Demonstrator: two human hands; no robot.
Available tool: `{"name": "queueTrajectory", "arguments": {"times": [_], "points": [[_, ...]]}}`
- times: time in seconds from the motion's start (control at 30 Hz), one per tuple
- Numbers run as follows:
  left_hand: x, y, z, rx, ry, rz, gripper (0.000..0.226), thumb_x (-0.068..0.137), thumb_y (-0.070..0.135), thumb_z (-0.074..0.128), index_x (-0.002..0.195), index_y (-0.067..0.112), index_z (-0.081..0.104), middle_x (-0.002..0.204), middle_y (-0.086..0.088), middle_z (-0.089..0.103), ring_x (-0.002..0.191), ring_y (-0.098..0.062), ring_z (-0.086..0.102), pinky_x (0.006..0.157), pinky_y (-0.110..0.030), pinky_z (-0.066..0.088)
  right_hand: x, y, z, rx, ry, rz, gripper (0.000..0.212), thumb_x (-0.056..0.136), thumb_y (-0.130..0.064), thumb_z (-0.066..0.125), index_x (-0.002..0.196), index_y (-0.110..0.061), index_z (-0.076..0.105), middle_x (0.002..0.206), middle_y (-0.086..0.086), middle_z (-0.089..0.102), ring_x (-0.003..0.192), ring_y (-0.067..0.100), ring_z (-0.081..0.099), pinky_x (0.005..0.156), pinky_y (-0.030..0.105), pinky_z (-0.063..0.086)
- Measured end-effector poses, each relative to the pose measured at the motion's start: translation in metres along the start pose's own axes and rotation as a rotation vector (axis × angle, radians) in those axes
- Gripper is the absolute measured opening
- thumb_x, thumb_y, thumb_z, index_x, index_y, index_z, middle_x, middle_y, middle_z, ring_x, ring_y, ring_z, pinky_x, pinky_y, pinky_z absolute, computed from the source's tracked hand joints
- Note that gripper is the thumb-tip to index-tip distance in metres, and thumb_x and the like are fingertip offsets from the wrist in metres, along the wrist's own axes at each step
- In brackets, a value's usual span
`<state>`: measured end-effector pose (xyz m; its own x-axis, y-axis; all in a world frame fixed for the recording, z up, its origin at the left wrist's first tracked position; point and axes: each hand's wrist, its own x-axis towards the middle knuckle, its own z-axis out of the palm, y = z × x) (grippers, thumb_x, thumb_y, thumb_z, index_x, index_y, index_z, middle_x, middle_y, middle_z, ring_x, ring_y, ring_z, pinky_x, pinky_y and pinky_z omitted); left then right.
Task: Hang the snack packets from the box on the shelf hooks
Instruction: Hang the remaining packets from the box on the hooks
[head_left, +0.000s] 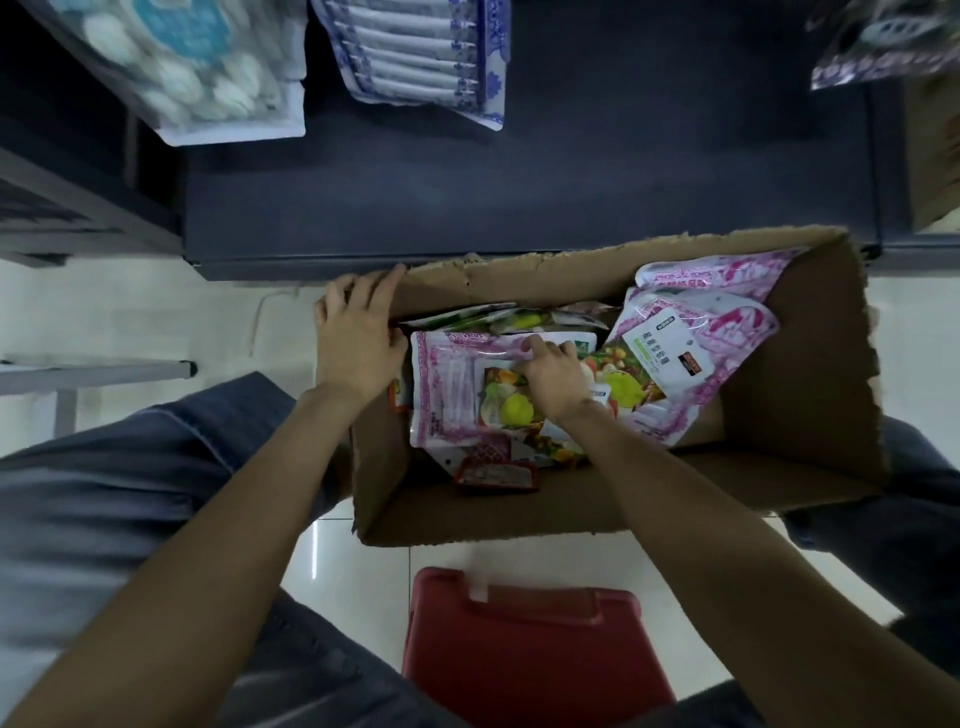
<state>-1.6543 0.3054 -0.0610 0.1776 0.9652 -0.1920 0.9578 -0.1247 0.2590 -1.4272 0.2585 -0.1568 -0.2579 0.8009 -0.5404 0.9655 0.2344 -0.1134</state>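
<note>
An open cardboard box (779, 405) stands on the floor against the dark shelf base. Inside lie several snack packets with pink-and-white borders and fruit pictures. My left hand (358, 332) grips the box's left wall near its far corner. My right hand (553, 371) is inside the box, its fingers curled on the top edge of the flat packet (447, 395) at the left. A second large packet (691, 358) leans against the right side. Smaller red packets (493, 473) lie underneath.
Blue-and-white packets (426, 57) and a pale blue pack (182, 67) hang from the shelf above. A purple packet (893, 52) hangs at the top right. A red plastic stool (530, 644) sits between my knees, just before the box. White floor tiles (156, 322) surround it.
</note>
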Motion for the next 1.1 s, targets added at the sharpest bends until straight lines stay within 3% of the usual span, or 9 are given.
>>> {"name": "queueTrajectory", "arguments": {"times": [0.07, 0.13, 0.2, 0.3, 0.37, 0.47, 0.63, 0.8, 1.1], "points": [[-0.004, 0.005, -0.003, -0.064, 0.004, -0.011, 0.069, 0.083, 0.011, 0.061, 0.146, 0.016, 0.033, 0.145, -0.012, 0.038, 0.131, -0.035, 0.028, 0.106, -0.045, 0.025, -0.021, 0.009, -0.002, 0.182, 0.086, 0.030, 0.027, 0.088, -0.010, 0.059, 0.113, -0.015, 0.066, 0.119, 0.010, 0.058, 0.107, 0.029, 0.057, 0.099, 0.039, 0.040], [-0.013, 0.012, -0.009, -0.141, 0.041, -0.015, 0.065, 0.082, 0.009, 0.063, 0.143, 0.013, 0.039, 0.144, -0.016, 0.037, 0.131, -0.036, 0.029, 0.108, -0.046, 0.027, -0.045, 0.016, -0.012, 0.410, 0.233, 0.111, 0.008, 0.086, -0.010, 0.064, 0.093, -0.012, 0.067, 0.089, 0.008, 0.067, 0.083, 0.026, 0.063, 0.074, 0.033, 0.049], [-0.025, 0.024, -0.015, -0.250, 0.040, -0.044, 0.062, 0.084, 0.013, 0.064, 0.141, 0.013, 0.041, 0.142, -0.016, 0.038, 0.131, -0.034, 0.029, 0.110, -0.042, 0.027, -0.069, 0.018, -0.031, 0.585, 0.393, 0.201, 0.011, 0.087, -0.017, 0.068, 0.085, -0.007, 0.065, 0.074, 0.009, 0.064, 0.063, 0.020, 0.054, 0.057, 0.027, 0.037], [-0.043, 0.047, -0.028, -0.547, -0.114, -0.167, 0.065, 0.088, 0.028, 0.065, 0.144, 0.021, 0.034, 0.147, -0.009, 0.032, 0.136, -0.025, 0.029, 0.112, -0.037, 0.028, -0.107, 0.017, -0.071, 0.799, 0.591, 0.228, 0.022, 0.086, -0.023, 0.070, 0.085, -0.002, 0.064, 0.068, 0.006, 0.060, 0.057, 0.022, 0.047, 0.054, 0.031, 0.031], [-0.053, 0.066, -0.047, -0.779, -0.179, -0.169, 0.071, 0.085, 0.033, 0.068, 0.145, 0.024, 0.031, 0.149, -0.004, 0.030, 0.136, -0.019, 0.032, 0.113, -0.039, 0.031, -0.132, 0.016, -0.105, 0.975, 0.624, 0.205, 0.024, 0.087, -0.025, 0.068, 0.090, -0.003, 0.063, 0.075, 0.010, 0.065, 0.068, 0.028, 0.058, 0.062, 0.039, 0.045], [-0.060, 0.093, -0.092, -0.989, -0.096, -0.056, 0.075, 0.080, 0.034, 0.071, 0.144, 0.029, 0.031, 0.149, 0.003, 0.033, 0.131, -0.008, 0.034, 0.110, -0.031, 0.033, -0.167, 0.016, -0.160, 1.172, 0.624, 0.064, 0.008, 0.089, -0.019, 0.066, 0.094, -0.015, 0.063, 0.087, -0.003, 0.068, 0.085, 0.019, 0.064, 0.077, 0.037, 0.051], [-0.064, 0.119, -0.175, -1.098, -0.246, 0.183, 0.078, 0.070, 0.037, 0.080, 0.136, 0.042, 0.037, 0.135, 0.008, 0.052, 0.117, -0.005, 0.055, 0.095, -0.019, 0.046, -0.209, 0.020, -0.225, 1.119, 0.686, -0.121, 0.005, 0.089, -0.015, 0.065, 0.094, -0.016, 0.062, 0.090, 0.003, 0.067, 0.090, 0.024, 0.064, 0.082, 0.047, 0.051], [-0.074, 0.137, -0.208, -1.043, -0.276, 0.271, 0.032, 0.079, 0.033, 0.068, 0.110, 0.035, 0.060, 0.100, 0.014, 0.069, 0.094, -0.006, 0.065, 0.078, -0.016, 0.051, -0.229, 0.028, -0.251, 1.057, 0.787, -0.137, 0.007, 0.090, -0.021, 0.064, 0.096, -0.018, 0.063, 0.090, -0.003, 0.068, 0.089, 0.018, 0.064, 0.082, 0.050, 0.051], [-0.083, 0.158, -0.221, -1.203, -0.077, 0.214, 0.012, 0.091, 0.020, 0.060, 0.099, 0.024, 0.068, 0.090, 0.004, 0.072, 0.081, -0.006, 0.066, 0.071, -0.025, 0.053, -0.244, 0.023, -0.269, 1.083, 0.892, -0.068, 0.008, 0.090, -0.021, 0.064, 0.099, -0.020, 0.064, 0.095, -0.007, 0.069, 0.094, 0.016, 0.065, 0.090, 0.046, 0.051]]}}
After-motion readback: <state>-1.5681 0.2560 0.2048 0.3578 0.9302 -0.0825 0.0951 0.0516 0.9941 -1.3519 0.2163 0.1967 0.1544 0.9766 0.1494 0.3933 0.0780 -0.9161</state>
